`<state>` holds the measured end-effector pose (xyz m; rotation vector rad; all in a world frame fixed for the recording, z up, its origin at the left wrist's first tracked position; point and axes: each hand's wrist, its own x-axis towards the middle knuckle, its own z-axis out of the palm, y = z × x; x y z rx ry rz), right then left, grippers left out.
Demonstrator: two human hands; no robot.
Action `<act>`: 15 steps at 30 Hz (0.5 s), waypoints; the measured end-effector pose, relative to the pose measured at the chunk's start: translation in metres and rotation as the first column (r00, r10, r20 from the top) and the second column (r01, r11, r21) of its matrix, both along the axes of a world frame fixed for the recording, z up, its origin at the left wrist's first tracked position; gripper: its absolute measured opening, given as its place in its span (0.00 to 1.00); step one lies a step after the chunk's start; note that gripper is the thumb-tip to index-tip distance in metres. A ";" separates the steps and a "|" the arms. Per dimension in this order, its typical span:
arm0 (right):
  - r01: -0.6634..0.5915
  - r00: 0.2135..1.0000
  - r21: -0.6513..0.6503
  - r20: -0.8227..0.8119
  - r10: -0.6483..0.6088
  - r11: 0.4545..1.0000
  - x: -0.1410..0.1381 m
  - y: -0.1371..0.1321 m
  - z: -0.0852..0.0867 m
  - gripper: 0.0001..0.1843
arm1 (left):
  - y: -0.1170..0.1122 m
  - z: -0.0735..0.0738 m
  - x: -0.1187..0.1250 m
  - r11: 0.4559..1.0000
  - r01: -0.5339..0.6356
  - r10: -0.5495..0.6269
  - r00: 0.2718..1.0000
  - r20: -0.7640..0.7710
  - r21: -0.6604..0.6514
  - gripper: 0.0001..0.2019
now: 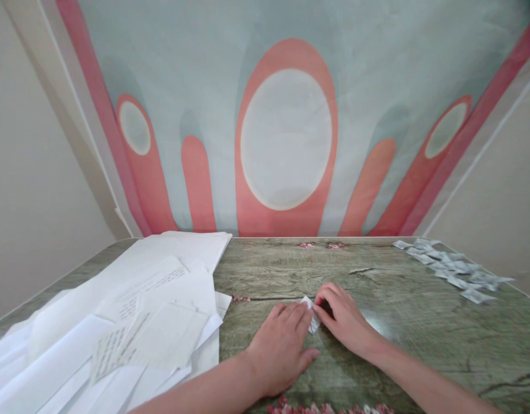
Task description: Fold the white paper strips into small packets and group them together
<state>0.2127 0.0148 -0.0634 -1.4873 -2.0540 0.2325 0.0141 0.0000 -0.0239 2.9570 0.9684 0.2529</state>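
Note:
A small piece of folded white paper (pixel 314 324) lies on the wood-patterned table just right of the middle, partly covered by my fingers. My left hand (pixel 282 342) rests palm down with its fingers stretched over the paper's left side and its thumb apart. From the right, my right hand (pixel 343 317) pinches the paper's edge between thumb and fingertips. How the folds run under the fingers is hidden.
Loose white sheets (pixel 161 259), some printed, are piled on the table's left side. At the far right lie several small folded paper pieces (pixel 457 268). A patterned backdrop (pixel 286 224) stands behind the table (pixel 269 264).

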 end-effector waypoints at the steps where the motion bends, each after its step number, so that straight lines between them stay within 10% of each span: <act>1: 0.000 1.000 0.001 0.000 0.000 1.000 0.000 0.000 0.000 0.02 | 0.000 0.000 0.000 1.000 0.000 0.000 1.000 0.006 -0.003 0.27; 15: -0.102 0.989 0.132 0.120 0.086 0.986 0.001 -0.019 0.004 0.17 | 0.010 0.006 -0.003 0.997 -0.067 0.066 0.998 0.014 0.034 0.24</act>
